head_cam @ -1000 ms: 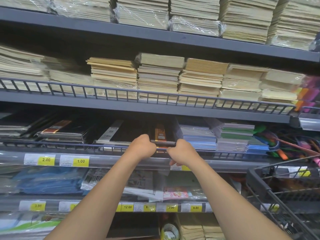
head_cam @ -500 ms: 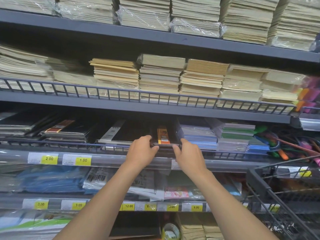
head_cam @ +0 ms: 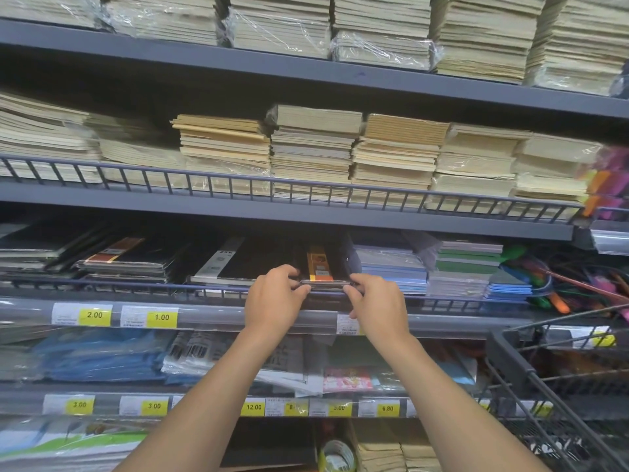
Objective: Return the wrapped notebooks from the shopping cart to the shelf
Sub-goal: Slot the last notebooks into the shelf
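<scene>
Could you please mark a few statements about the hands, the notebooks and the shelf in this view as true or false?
1. Both hands are at the front edge of the black notebook stack with the orange label. True: the left hand and right hand touch its two front corners.
2. The stack lies in the shopping cart. False: it lies on the shelf behind the wire rail; the shopping cart stands at the lower right.
3. Blue notebooks lie to the right of the stack. True.
4. The yellow price tag left of the hands reads 6.80. False: it reads 1.00.
</scene>
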The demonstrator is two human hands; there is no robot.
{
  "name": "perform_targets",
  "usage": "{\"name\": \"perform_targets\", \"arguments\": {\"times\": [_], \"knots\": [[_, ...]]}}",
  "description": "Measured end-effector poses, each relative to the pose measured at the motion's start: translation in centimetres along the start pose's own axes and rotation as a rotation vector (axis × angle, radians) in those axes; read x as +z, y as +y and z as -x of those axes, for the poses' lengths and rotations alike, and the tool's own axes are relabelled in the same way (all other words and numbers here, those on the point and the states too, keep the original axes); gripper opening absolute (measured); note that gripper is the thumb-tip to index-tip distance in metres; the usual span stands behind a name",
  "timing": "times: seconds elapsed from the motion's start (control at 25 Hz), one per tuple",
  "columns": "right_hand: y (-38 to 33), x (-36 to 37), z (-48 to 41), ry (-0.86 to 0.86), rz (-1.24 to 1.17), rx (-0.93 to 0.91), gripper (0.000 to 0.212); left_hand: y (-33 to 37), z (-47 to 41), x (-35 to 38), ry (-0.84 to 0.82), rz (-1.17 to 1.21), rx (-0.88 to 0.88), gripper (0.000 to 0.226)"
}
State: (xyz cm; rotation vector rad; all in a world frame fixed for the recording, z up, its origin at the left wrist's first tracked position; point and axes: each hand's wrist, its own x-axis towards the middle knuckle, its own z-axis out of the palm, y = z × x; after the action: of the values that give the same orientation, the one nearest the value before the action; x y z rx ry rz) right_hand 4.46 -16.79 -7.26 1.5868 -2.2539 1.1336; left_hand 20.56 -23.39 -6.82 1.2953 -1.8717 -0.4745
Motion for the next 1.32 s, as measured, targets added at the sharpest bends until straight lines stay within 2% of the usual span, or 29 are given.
{"name": "perform_targets", "arguments": {"times": [0.2,0.4,0.56,0.92,1.04,1.16,1.32], "knots": [[0.0,-0.4,0.1,-0.055,0.044,-0.032,0.027,-0.2,-0.2,-0.1,-0.014,0.03,-0.012,0.039],[-0.3,0.0,0.2,-0.066,0.034,0.007,0.04,-0.3,-0.2,0.2,-0.049,0.043,-0.005,0.046],[-0.1,0.2,0.7,-0.041,0.024,-0.013,0.028,-0.5,-0.2,0.5,-0.021,0.045,0.001,0.04],[0.1,0.3,0.4,-0.074,0.027,0.031,0.024,-0.6,-0.1,0.5,-0.041,0.025,0.037,0.04],[0.0,0.1,0.9,-0.091,0.02,0.046,0.04,-0.5,0.4,0.0,-0.057,0.026,0.054,0.045],[-0.8,-1.0,1.6,-0.044,0.007,0.023,0.046,-0.8,0.8,-1.5,-0.001,0.024,0.082,0.043],[-3.6,-1.8,1.8,0.042,-0.003,-0.085,0.041,-1.1,1.6,-4.4,0.109,-0.151,0.152,0.039]]}}
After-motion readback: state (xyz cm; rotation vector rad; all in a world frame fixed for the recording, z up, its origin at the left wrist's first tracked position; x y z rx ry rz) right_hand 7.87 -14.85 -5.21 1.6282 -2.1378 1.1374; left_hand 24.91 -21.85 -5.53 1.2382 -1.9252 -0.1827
